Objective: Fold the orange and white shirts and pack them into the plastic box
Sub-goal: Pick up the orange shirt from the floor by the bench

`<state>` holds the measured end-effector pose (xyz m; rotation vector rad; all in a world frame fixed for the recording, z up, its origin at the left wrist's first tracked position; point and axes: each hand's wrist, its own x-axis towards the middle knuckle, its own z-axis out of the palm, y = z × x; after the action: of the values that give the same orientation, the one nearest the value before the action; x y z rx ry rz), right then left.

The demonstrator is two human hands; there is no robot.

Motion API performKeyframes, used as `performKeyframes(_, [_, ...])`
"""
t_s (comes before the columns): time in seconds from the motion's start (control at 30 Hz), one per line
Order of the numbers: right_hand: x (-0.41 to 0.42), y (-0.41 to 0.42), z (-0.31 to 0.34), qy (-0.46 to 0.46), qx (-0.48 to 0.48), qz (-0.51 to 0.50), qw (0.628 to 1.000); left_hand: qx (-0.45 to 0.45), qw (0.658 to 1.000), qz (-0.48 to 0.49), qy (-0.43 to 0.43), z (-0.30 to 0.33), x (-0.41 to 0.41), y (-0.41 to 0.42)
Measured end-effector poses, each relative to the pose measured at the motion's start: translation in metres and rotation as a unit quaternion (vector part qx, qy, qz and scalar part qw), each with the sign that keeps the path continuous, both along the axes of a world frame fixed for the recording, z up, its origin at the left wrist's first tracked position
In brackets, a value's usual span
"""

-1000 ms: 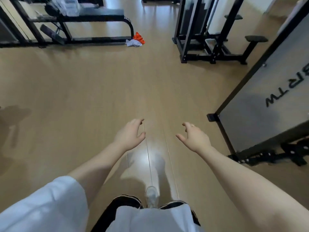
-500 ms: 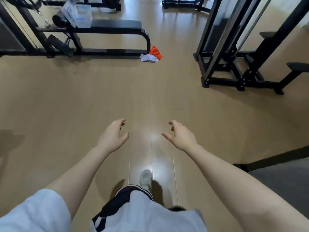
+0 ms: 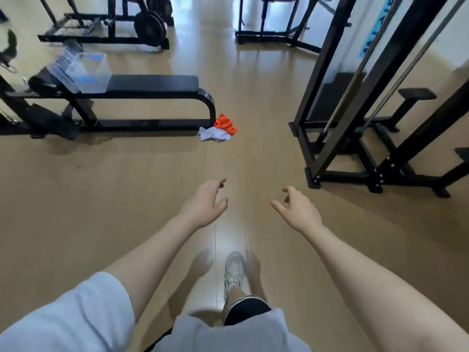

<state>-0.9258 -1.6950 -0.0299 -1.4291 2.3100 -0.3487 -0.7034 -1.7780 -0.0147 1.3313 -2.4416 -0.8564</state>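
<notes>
Tan wood-look flooring (image 3: 127, 199) fills most of the view, glossy with pale reflections running toward twelve o'clock. Black gym frames come next: a tall cable machine (image 3: 355, 110) at two o'clock and a flat padded bench (image 3: 152, 83) at ten o'clock. On the left end of that bench sits the plastic box (image 3: 88, 72), clear with blue patches, open on top, its lid (image 3: 62, 64) leaning against its left side. On the floor just beside the bench's curved foot, at about twelve o'clock from the hands, lie the two garments in a small rumpled heap: the orange shirt (image 3: 224, 124) bunched and bright, touching the white shirt (image 3: 213, 134), which is crumpled flat in front of it and looks faintly grey-blue. Both are unfolded and well apart from the hands. The left hand (image 3: 203, 205) and right hand (image 3: 298, 212) reach forward empty, palms facing each other, fingers loosely spread and slightly curled. A white sneaker (image 3: 233, 271) steps forward at six o'clock.
</notes>
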Motion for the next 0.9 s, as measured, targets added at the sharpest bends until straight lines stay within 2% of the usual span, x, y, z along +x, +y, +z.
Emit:
performKeyframes(0.3, [-0.084,-0.289,0.031,-0.023,0.012,0.082,0.996,0.026,0.994,0.103,-0.013,0.017,-0.06,-0.261])
performKeyframes(0.5, [-0.111,-0.467,0.009,-0.013,0.005,0.144,0.989,0.027,0.986,0.162,-0.033,-0.008,-0.086,-0.429])
performKeyframes(0.63, [-0.142,-0.585,-0.002,-0.01,0.014,0.148,0.989,0.037,0.986,0.152,-0.05,-0.023,-0.12,-0.553])
performKeyframes(0.9, [-0.244,-0.779,-0.007,-0.034,0.038,0.077,0.996,0.059,0.994,0.063,-0.066,-0.015,-0.237,-0.77])
